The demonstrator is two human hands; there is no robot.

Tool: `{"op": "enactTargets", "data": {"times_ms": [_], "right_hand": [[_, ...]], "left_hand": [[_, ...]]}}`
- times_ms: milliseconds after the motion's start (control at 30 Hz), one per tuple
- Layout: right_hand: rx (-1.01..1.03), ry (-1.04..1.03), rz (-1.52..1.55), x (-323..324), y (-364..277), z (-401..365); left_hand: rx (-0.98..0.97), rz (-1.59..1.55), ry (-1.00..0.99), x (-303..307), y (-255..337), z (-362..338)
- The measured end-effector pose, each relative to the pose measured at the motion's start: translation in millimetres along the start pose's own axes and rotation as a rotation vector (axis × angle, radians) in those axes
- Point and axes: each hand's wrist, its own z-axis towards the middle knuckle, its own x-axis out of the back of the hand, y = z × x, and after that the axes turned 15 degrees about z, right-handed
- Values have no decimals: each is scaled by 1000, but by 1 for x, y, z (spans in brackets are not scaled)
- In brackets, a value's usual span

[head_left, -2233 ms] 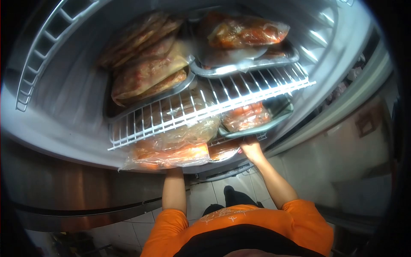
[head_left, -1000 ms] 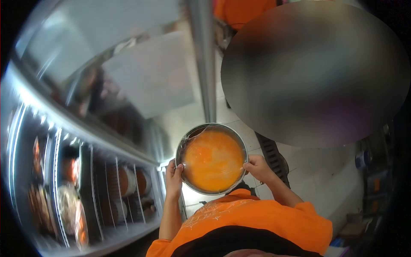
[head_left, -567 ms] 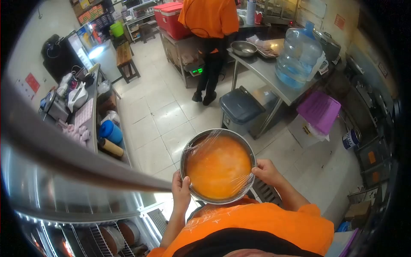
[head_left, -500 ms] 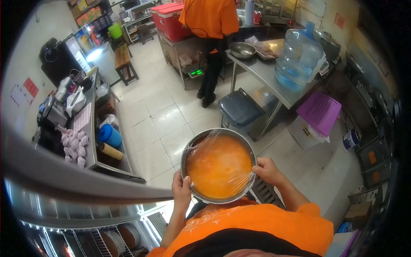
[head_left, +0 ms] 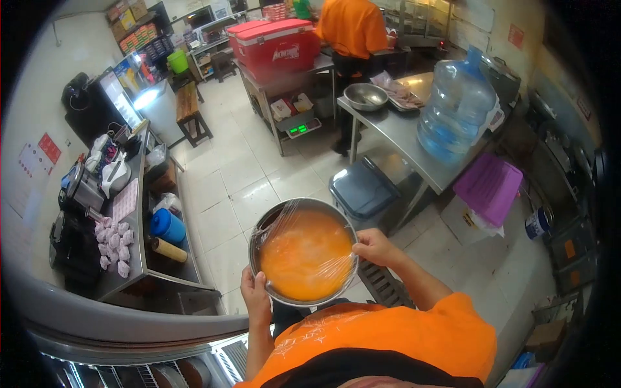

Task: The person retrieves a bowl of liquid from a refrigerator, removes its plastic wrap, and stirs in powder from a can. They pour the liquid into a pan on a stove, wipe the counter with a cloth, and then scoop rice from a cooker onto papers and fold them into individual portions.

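A round metal bowl (head_left: pixel 304 252) of orange liquid is held in front of the body at the lower centre. Clear plastic film stretches over its top, wrinkled at the upper left and lower right. My left hand (head_left: pixel 256 294) grips the bowl's lower left side, thumb at the rim. On the right side, my right hand (head_left: pixel 375 247) holds the rim between thumb and fingers. The undersides of the bowl and the fingers beneath it are hidden.
A steel table (head_left: pixel 404 139) at the right bears a large water bottle (head_left: pixel 456 107) and an empty metal bowl (head_left: pixel 366 97). Below are a dark lidded bin (head_left: pixel 364 187) and a purple crate (head_left: pixel 488 189). A person in orange (head_left: pixel 352 29) stands behind. A counter (head_left: pixel 139 239) runs along the left.
The covered bowl and both hands have shifted slightly left in view. The person in orange appears farther right, showing more of the red coolers. The curved metal edge at lower left sits lower.
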Motion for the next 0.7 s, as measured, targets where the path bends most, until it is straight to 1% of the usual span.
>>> {"op": "enactTargets", "data": {"times_ms": [67,133,200,333,467,500,567,700], "right_hand": [[-34,-38,-23,-1,1,14],[-30,-80,19,1,10,31],[-61,-132,-64,2,9,46],[-75,-147,7,1,-6,68],[-77,-153,-2,10,-9,94],[-64,-156,2,12,-10,101],[-81,-214,-49,20,-13,119],[-96,-299,-24,22,-10,167]], "left_hand": [[21,18,91,1,1,-1],[7,11,106,5,-4,3],[-3,21,166,5,-2,7],[-6,19,202,1,-2,22],[51,69,242,-4,5,39],[38,73,243,-4,6,46],[53,110,216,-4,7,58],[48,104,255,-5,19,84]]}}
